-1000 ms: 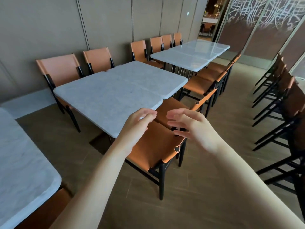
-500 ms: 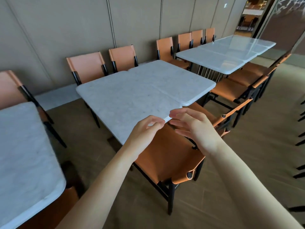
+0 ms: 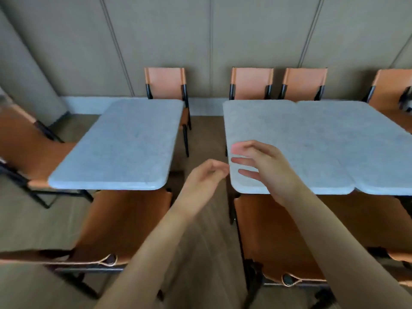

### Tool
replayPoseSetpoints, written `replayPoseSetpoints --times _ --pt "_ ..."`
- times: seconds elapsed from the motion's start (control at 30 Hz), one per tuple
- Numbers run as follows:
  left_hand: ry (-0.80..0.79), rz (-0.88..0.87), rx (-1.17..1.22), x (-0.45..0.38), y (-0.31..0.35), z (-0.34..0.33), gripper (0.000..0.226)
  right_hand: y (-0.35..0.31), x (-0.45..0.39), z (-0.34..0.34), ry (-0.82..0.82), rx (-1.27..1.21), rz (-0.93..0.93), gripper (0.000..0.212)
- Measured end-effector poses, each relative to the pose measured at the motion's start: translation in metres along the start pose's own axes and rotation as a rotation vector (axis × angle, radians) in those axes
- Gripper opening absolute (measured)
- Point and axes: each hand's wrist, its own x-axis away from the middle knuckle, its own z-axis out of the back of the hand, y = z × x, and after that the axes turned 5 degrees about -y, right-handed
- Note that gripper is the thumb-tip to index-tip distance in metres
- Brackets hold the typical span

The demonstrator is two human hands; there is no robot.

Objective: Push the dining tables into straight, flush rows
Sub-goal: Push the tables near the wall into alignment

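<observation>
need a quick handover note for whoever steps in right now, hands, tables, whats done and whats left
Left hand: fingers loosely curled, holding nothing, hanging in the gap between the tables, no grip on anything.
Right hand: fingers spread, over the near left corner of the double table; contact cannot be told.
Tables: the double table's two tops sit side by side, their near edges roughly in line. The single table stands apart to the left, a floor gap between, angled out of line.
Done: the right pair looks joined.
Left: probably square the single table and push it flush; chairs sit close by.
</observation>
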Motion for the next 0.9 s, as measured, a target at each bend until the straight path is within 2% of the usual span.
replayPoseSetpoints --times 0.2,0.37,0.53,0.9 --pt "0.248 0.089 0.022 0.071 -0.017 0.025 0.014 0.004 0.009 -0.048 -0.281 -0.015 0.002 0.019" --pt "0.384 0.091 0.034 0.11 -0.011 0.032 0.017 0.0 0.024 -0.078 -0.413 -0.02 0.022 0.017" --pt "0.462 0.079 0.01 0.13 -0.007 0.04 0.016 0.001 0.033 -0.094 -0.478 -0.029 0.03 0.017" --pt "0.485 0.084 0.001 0.138 -0.004 0.053 0.016 -0.001 0.03 -0.103 -0.511 -0.011 0.071 0.021"
